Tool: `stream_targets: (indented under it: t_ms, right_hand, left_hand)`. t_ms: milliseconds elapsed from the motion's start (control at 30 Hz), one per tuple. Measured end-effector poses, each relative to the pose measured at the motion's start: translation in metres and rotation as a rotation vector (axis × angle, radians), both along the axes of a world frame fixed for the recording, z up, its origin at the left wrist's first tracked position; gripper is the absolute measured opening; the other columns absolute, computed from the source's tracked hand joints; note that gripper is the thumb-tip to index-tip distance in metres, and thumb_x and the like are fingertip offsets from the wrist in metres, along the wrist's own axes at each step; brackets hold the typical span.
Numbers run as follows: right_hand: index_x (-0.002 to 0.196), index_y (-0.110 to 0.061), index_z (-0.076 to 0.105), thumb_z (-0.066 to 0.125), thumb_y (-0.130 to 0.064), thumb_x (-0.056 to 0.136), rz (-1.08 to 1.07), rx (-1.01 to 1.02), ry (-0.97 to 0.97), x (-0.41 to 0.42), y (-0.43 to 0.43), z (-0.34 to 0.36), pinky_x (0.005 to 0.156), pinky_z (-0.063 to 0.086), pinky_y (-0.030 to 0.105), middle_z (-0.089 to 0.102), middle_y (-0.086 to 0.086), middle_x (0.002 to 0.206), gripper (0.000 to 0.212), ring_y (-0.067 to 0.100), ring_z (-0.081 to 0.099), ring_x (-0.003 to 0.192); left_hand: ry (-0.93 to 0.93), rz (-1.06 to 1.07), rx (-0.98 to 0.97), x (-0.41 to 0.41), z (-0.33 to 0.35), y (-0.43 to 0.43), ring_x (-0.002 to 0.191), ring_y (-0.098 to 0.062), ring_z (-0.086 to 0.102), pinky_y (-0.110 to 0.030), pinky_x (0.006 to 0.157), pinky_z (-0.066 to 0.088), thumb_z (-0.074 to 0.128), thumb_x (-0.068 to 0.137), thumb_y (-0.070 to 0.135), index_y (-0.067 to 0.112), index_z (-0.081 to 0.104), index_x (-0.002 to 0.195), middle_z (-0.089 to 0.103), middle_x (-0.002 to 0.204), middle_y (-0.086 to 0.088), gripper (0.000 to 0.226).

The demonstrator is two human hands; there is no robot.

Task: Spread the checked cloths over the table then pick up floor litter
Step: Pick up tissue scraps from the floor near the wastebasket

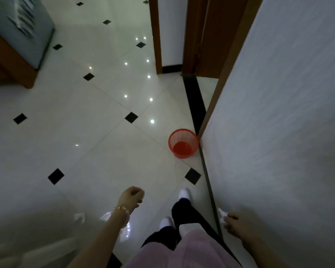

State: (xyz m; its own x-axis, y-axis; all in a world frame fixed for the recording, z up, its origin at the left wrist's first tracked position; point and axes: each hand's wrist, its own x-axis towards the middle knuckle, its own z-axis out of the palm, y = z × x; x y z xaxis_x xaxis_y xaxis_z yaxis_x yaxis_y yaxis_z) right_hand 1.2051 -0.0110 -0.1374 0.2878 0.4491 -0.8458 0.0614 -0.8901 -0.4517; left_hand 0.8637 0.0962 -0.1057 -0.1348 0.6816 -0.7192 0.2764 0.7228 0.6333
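At the bottom of the frame the right hand (233, 222) pinches crumpled white litter (222, 215) between fingertips. The left hand (132, 196), lower centre, is curled into a fist; whether it holds anything I cannot tell. Another white scrap (79, 217) lies on the glossy tiled floor (85, 132) at lower left. Such paper looks light and soft, so pinching any edge should do. A red basket (183, 143) stands by the wall (278, 113), right of centre.

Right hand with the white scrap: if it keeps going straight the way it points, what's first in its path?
Probably nothing solid for a stretch: the right hand, pinching the white paper scrap, points forward along the wall. The red basket lies ahead, slightly left. Depth is unclear, so it may graze the wall first.
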Motion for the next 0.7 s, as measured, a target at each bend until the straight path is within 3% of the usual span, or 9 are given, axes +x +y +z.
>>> stream_targets:
  t_ms: [133, 300, 500, 700]
  right_hand:
    - [0.069, -0.008, 0.065, 0.064, -0.008, 0.085, -0.077, 0.051, 0.009, 0.014, 0.099, -0.011, 0.068, 0.042, 0.033, 0.06, 0.012, 0.066, 0.016, 0.023, 0.052, 0.067]
    - [0.065, -0.017, 0.061, 0.061, -0.003, 0.087, -0.103, 0.12, 0.059, 0.028, 0.226, -0.02, 0.066, 0.045, 0.031, 0.059, 0.007, 0.066, 0.026, 0.022, 0.053, 0.068]
    - [0.074, -0.011, 0.063, 0.062, 0.0, 0.086, -0.189, 0.081, 0.13, 0.026, 0.343, -0.069, 0.073, 0.05, 0.034, 0.065, 0.009, 0.072, 0.016, 0.024, 0.059, 0.073]
    - [0.086, 0.001, 0.06, 0.053, 0.001, 0.09, -0.27, -0.067, 0.241, 0.019, 0.394, -0.153, 0.054, 0.055, 0.021, 0.062, 0.015, 0.077, 0.008, 0.02, 0.059, 0.069]
  left_hand:
    - [-0.044, -0.019, 0.024, 0.046, -0.008, 0.103, 0.063, -0.016, 0.056, -0.024, 0.056, 0.044, 0.058, 0.088, 0.006, 0.015, 0.06, 0.075, 0.059, 0.069, -0.003, 0.016]
    - [-0.114, 0.083, 0.001, 0.101, -0.028, 0.2, 0.069, -0.019, 0.057, -0.025, 0.06, 0.046, 0.061, 0.086, 0.005, 0.014, 0.062, 0.077, 0.062, 0.072, -0.005, 0.013]
    - [-0.192, 0.187, -0.084, 0.159, -0.093, 0.288, 0.073, -0.021, 0.057, -0.028, 0.064, 0.049, 0.064, 0.084, 0.003, 0.012, 0.059, 0.08, 0.062, 0.075, -0.007, 0.011]
    - [-0.2, 0.294, -0.265, 0.188, -0.189, 0.327, 0.081, -0.026, 0.059, -0.034, 0.073, 0.052, 0.062, 0.088, 0.012, 0.003, 0.056, 0.096, 0.062, 0.098, -0.02, 0.013]
